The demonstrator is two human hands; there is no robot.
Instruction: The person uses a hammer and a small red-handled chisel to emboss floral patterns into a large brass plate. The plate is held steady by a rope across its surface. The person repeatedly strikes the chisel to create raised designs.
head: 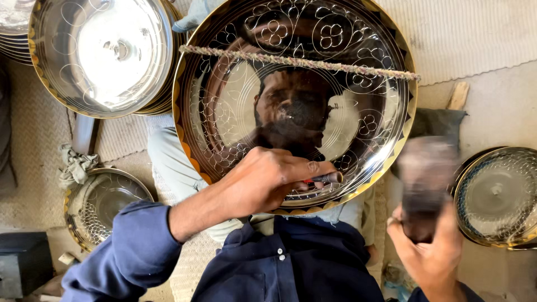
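Left hand [263,182]: you are gripping a thin chisel [327,178] against the engraved tray [224,112].
Right hand [430,251]: you are clutching a blurred hammer [425,176].

Floor [503,106] of pale, dusty concrete, partly covered by a light woven mat [464,33] with a wavy edge at upper right. Stack of engraved metal plates [100,53] at upper left, brightly lit and glaring. One smaller plate [103,204] lies flat at lower left; a crumpled grey rag [75,165] just beside it. Another patterned plate [498,196] at the right edge. Small wooden block [458,96] on the floor near the mat's edge. Dark box [22,271] in the lower left corner. Strong daylight, hard reflections.
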